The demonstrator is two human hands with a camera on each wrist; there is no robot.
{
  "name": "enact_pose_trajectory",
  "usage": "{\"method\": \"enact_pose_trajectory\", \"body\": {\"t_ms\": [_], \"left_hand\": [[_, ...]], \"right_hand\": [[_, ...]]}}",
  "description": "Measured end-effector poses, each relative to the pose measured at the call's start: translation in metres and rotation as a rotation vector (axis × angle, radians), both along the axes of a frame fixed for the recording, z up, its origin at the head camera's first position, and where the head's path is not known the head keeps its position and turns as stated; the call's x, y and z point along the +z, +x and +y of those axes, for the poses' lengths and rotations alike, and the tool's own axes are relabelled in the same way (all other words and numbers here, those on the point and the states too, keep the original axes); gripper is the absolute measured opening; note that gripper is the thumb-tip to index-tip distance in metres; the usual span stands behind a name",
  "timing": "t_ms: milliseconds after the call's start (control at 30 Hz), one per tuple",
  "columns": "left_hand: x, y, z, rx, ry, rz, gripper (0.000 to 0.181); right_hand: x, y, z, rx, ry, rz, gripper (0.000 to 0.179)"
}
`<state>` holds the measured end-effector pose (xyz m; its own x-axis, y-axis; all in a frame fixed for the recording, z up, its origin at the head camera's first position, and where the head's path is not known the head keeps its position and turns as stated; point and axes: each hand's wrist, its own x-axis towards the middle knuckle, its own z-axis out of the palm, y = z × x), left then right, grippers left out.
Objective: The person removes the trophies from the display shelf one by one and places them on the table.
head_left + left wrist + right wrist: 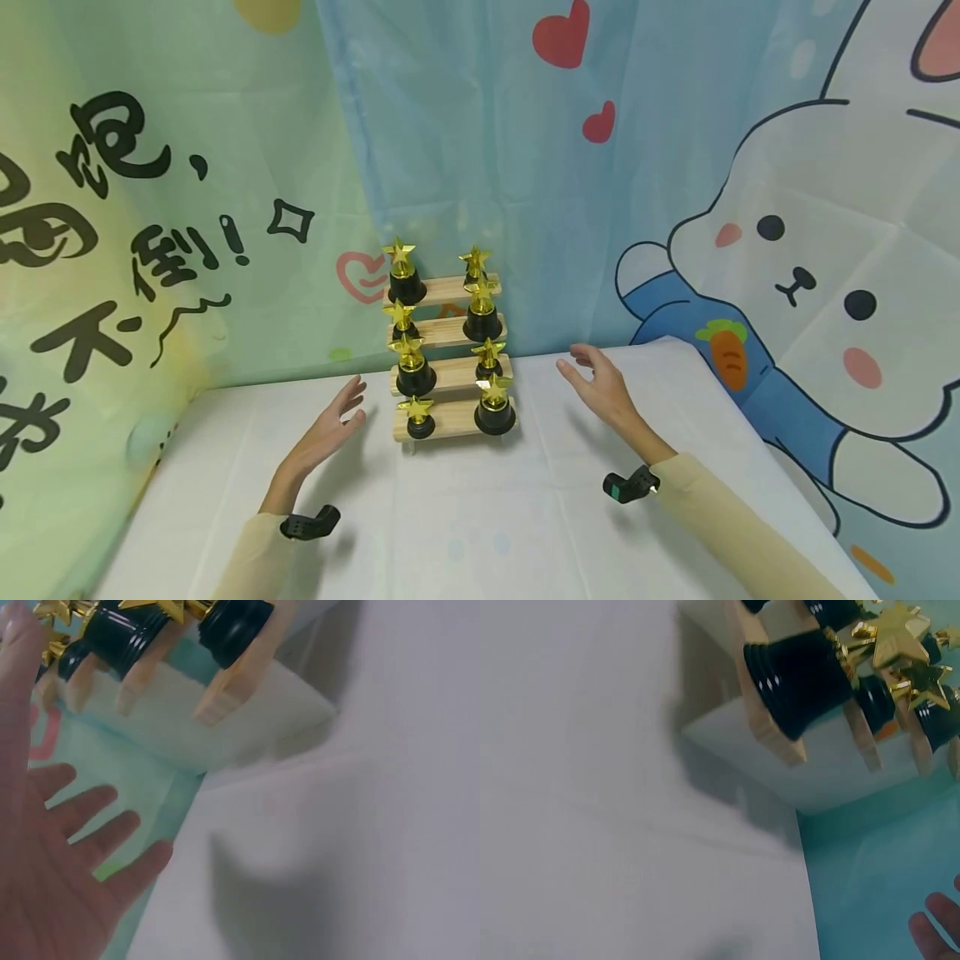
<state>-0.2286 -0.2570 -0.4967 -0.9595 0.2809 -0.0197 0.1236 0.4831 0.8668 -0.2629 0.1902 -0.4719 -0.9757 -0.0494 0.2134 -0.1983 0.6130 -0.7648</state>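
A stepped wooden rack (453,419) stands at the back of the table. On each of its tiers sit two gold star trophies with black bases, a larger and a smaller one, the sides alternating from tier to tier. The bottom tier has a small trophy (421,427) on the left and a large trophy (495,417) on the right. To the rack's left my left hand (324,433) hovers apart from it, fingers spread and holding nothing. On the other side, my right hand (602,390) is also raised and empty, its fingers relaxed, touching no trophy.
A white cloth (480,517) covers the table. Behind the rack hangs a printed curtain (480,150) with hearts, lettering and a cartoon rabbit. Black wrist devices are on both arms, the left one (311,525) and the right one (630,485).
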Motion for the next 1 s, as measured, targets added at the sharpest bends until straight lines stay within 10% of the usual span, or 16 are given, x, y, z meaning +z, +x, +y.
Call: {"method": "enact_pose_trajectory", "body": {"t_ms": [300,1000], "left_hand": [[-0.013,-0.001,0.005,-0.125,0.136,0.034,0.080],[-0.034,-0.001,0.024,-0.131,0.152,-0.122,0.077]], "right_hand": [[0.011,0.011,-0.018,0.006,-0.138,-0.091,0.050],[0.025,0.024,-0.056,0.134,-0.343,-0.256,0.048]]}}
